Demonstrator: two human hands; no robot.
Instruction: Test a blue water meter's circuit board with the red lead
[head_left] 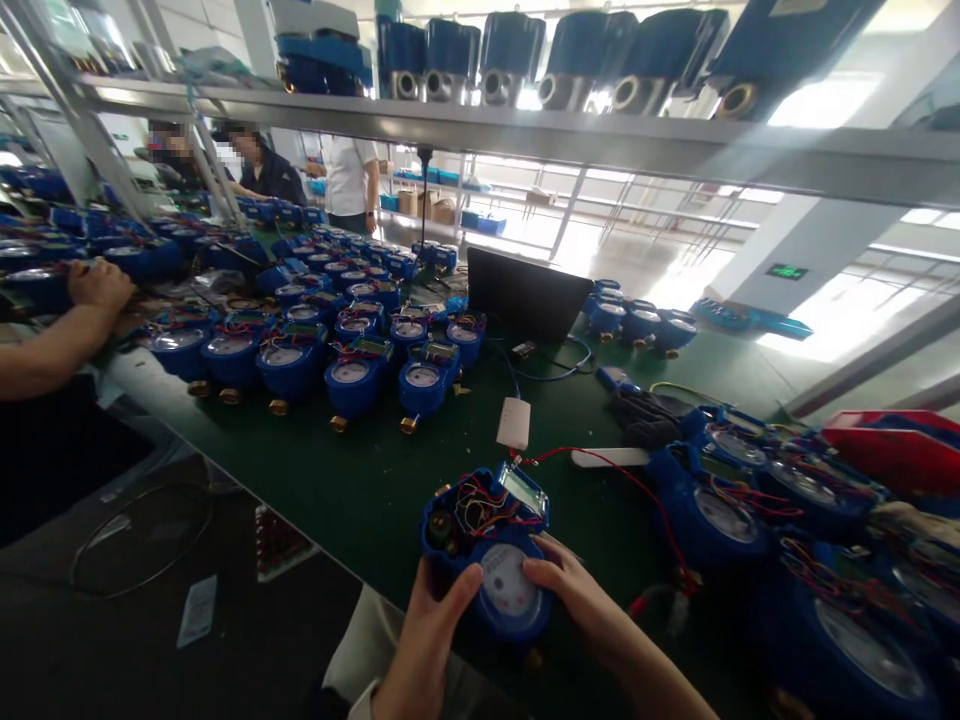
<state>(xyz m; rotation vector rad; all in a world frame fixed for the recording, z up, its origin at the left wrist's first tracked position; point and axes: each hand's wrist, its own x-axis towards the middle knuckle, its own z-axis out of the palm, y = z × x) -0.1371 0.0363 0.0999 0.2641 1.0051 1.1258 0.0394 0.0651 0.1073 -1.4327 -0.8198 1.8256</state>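
Head view shows your left hand [427, 630] and right hand [577, 595] with fingers grasping the open blue water meter [487, 555] from both sides, steadying it at the surface [360, 490] edge so its wiring faces you.

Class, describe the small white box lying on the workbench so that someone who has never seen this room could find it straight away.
Start at the long green workbench and find the black laptop standing at its middle. In front of it, toward the person's hands, lies the small white box, flat on the green mat. Everything near it is a round blue meter; it alone is white and rectangular.
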